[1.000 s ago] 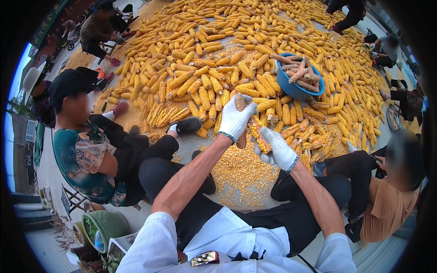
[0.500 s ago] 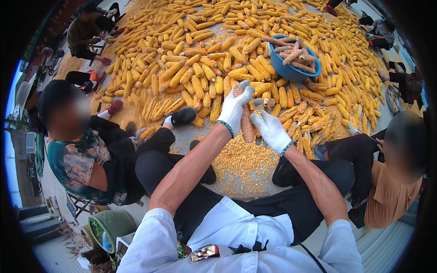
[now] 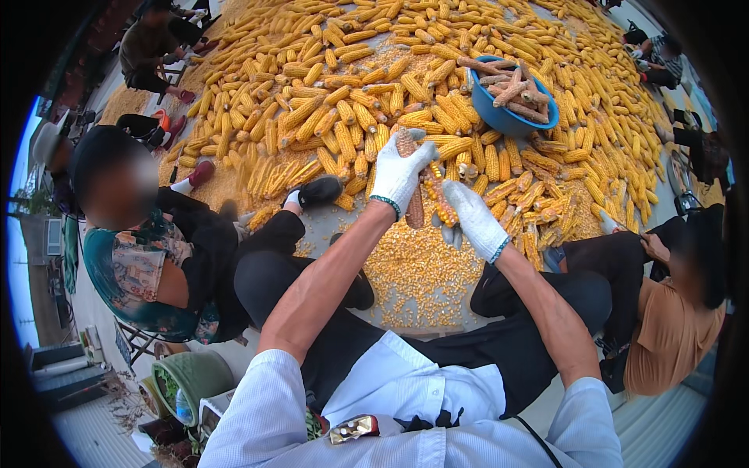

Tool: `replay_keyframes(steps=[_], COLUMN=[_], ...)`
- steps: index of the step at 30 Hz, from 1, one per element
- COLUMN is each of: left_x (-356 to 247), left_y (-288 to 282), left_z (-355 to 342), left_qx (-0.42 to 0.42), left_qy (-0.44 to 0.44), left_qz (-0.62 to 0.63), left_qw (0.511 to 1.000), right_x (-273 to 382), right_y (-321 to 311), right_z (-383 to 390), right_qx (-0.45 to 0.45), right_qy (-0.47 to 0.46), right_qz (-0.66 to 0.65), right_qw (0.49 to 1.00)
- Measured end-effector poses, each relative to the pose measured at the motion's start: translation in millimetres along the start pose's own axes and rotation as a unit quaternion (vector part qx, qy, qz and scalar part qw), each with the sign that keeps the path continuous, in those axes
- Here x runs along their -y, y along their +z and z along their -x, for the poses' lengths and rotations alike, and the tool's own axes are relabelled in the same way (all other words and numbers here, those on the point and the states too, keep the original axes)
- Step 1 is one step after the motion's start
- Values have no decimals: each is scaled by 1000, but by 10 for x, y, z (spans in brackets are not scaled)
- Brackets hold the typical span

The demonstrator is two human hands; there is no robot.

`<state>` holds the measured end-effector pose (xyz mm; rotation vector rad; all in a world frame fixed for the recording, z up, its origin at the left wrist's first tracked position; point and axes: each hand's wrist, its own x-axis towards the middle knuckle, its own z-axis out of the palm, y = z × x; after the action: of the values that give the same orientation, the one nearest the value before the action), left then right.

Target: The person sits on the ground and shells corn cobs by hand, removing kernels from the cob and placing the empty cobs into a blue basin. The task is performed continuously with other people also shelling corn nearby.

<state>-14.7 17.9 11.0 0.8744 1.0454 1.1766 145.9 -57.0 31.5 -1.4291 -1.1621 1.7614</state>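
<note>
My left hand (image 3: 398, 178), in a white knitted glove, is closed on an upright, reddish bare cob (image 3: 416, 214) whose top shows above the fingers. My right hand (image 3: 473, 212), gloved the same, grips a partly shelled yellow corn cob (image 3: 440, 201) that lies against the bare cob, just right of it. Loose kernels (image 3: 406, 288) cover the ground below my hands, between my dark-trousered legs. A blue basin (image 3: 515, 117) full of bare cobs rests on the heap of corn (image 3: 328, 78) beyond them.
Seated people flank me, one in a floral shirt (image 3: 148, 273) at left, one in a tan shirt (image 3: 671, 343) at right; others sit round the heap's far sides. A green pot (image 3: 195, 374) and a folding stool (image 3: 136, 339) are at lower left.
My right hand has shifted slightly down against the bare cob, baring more of the yellow cob than half a second ago. My left hand has risen a little.
</note>
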Motion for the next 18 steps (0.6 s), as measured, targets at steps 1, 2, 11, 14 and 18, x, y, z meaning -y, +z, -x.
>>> replay_keyframes(steps=[1, 2, 11, 14, 18], left_x=[0, -4, -75, 23, 223], left_y=[1, 1, 172, 236, 145], left_z=[-18, -44, 137, 197, 166], left_qx=[0, 0, 28, -2, -43], left_qy=[13, 27, -76, -95, -66], left_qz=[-19, -39, 61, 49, -52], left_qw=[1000, 999, 995, 994, 996], right_x=[-11, -20, 37, -16, -62], right_y=[4, 12, -4, 5, 82], right_z=[-3, -7, 35, 2, 8], right_qx=[-11, -21, -99, -91, -72], right_qy=[-9, -19, -31, -66, -67], right_qz=[11, 23, 205, 276, 336], right_qw=[1000, 999, 973, 955, 937])
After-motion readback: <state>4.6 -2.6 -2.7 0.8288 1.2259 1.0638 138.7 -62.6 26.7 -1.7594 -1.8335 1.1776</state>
